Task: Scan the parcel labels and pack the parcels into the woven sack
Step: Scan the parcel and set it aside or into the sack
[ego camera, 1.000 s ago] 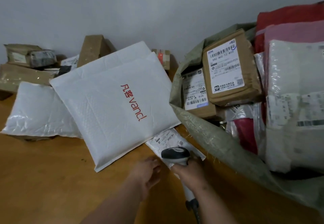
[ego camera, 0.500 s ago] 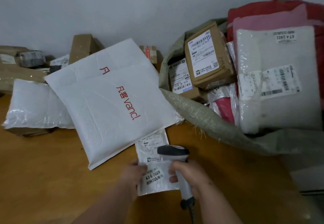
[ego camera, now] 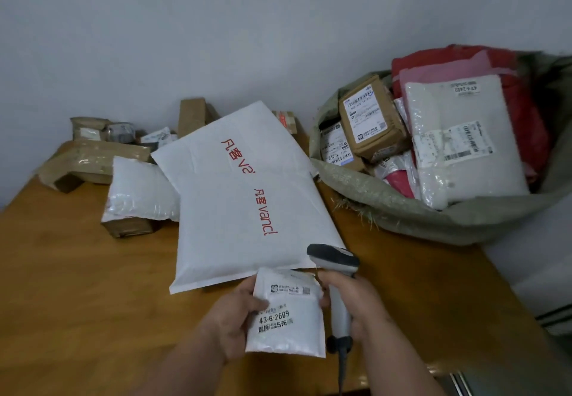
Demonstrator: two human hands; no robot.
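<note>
Lying label-up between both hands above the wooden table [ego camera: 77, 287], the small white parcel [ego camera: 288, 321] shows "43-6-2609". The left hand [ego camera: 235, 318] pinches its left edge; the right hand [ego camera: 356, 306] grips the scanner [ego camera: 335, 264] and touches its right edge. A large white mailer [ego camera: 247, 203] lies just beyond. The woven sack [ego camera: 402, 210], packed with parcels, sits well to the right.

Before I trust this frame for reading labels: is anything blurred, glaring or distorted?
Head view: soft, even light, no hard shadows; the small white parcel in the left hand reads "43-6-2609" sharply; labels in the woven sack are smeared; wide-angle bending toward the edges; faint sheen on the table.
</note>
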